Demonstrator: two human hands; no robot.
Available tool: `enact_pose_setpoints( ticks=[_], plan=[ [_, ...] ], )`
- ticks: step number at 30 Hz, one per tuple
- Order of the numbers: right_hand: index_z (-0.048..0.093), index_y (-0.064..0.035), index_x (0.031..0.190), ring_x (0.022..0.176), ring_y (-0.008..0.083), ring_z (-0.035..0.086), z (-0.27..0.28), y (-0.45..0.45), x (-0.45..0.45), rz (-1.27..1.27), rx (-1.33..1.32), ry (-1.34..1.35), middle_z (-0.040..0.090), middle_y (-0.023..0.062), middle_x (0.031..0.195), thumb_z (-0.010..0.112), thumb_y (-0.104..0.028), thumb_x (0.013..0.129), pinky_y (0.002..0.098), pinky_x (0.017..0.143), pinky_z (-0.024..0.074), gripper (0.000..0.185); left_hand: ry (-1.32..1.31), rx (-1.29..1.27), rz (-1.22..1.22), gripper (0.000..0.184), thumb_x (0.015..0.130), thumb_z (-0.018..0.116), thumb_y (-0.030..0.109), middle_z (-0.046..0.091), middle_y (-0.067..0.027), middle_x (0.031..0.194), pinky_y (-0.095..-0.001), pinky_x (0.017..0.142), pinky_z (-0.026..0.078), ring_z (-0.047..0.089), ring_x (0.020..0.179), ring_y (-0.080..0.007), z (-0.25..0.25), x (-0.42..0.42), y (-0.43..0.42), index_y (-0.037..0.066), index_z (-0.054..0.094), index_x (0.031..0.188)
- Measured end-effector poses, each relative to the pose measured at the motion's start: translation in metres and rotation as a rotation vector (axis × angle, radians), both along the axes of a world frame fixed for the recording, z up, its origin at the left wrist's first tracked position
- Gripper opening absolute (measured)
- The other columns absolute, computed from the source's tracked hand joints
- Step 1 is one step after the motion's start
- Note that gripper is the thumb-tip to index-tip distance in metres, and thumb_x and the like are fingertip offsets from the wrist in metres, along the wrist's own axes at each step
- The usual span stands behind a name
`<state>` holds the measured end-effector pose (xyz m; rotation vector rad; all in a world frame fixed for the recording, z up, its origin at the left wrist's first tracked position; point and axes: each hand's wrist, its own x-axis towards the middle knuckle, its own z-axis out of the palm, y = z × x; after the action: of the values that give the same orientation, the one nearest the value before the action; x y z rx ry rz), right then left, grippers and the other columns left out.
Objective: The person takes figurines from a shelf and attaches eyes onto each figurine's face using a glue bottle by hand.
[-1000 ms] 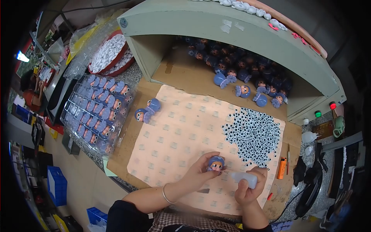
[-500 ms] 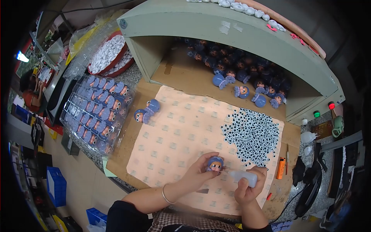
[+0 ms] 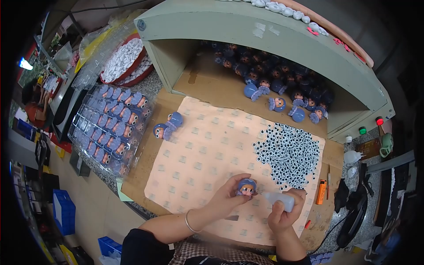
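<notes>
1. From my remote post, I see open pink mat (image 3: 198,148) stretching from the left hand (image 3: 226,201) to the cabinet (image 3: 260,37).
2. Heaped toy eyes (image 3: 289,154) block the mat's right side.
3. Loose dolls (image 3: 176,119) and a filled tray (image 3: 138,155) obstruct my left.
4. Piled figures (image 3: 277,85) crowd the cabinet's centre and right; bare floor remains left.
5. A bottle (image 3: 285,202) near the held figurine (image 3: 247,187) leaves me scant room between hands.
</notes>
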<state>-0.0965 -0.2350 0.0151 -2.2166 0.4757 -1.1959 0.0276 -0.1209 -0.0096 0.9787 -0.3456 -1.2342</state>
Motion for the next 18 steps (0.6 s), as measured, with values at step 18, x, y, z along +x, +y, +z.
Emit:
enact_pose_setpoints(
  ticks=[18],
  plan=[
    [0.045,0.0008,0.090,0.070,0.0192,0.041,0.0004,0.0018,-0.0039,-0.003,0.081,-0.027,0.043,0.0114,0.078,0.053,-0.022,0.080,0.0289,0.061,0.0363,0.026,-0.246,0.044,-0.026,0.055,0.082,0.056,0.003,0.047,-0.0101,0.111,-0.0239,0.083,0.044,0.051,0.100,-0.0146,0.0004,-0.0026,-0.0008,0.003,0.028,0.129]
  ],
)
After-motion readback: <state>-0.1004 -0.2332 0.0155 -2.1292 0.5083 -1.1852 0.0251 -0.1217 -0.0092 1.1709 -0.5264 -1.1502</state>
